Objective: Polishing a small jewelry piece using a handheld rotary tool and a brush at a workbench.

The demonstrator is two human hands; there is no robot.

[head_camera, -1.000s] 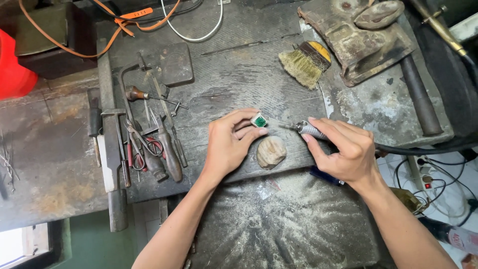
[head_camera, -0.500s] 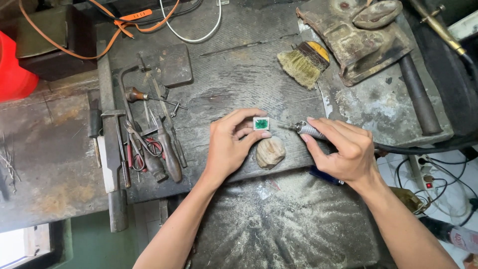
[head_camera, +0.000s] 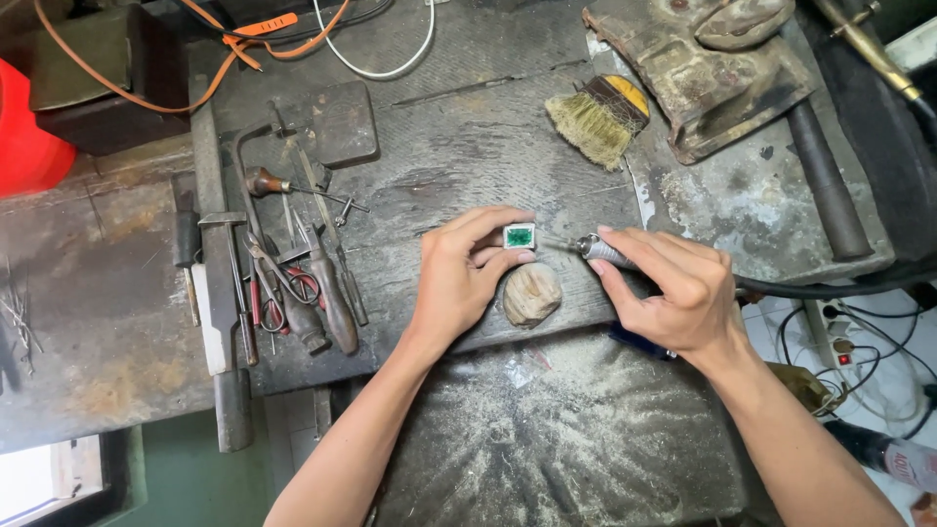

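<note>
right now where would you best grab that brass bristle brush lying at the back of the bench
Take the brush by its dark handle end with the yellow tip, up and right, coming from the right side. The splayed bristles point down and left toward the hands, and the handle end lies close beside the rusty metal block.

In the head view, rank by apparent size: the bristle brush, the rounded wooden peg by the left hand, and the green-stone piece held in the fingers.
1. Bristle brush, largest.
2. Rounded wooden peg, clearly smaller.
3. Green-stone piece, smallest, held by the left hand.
</note>
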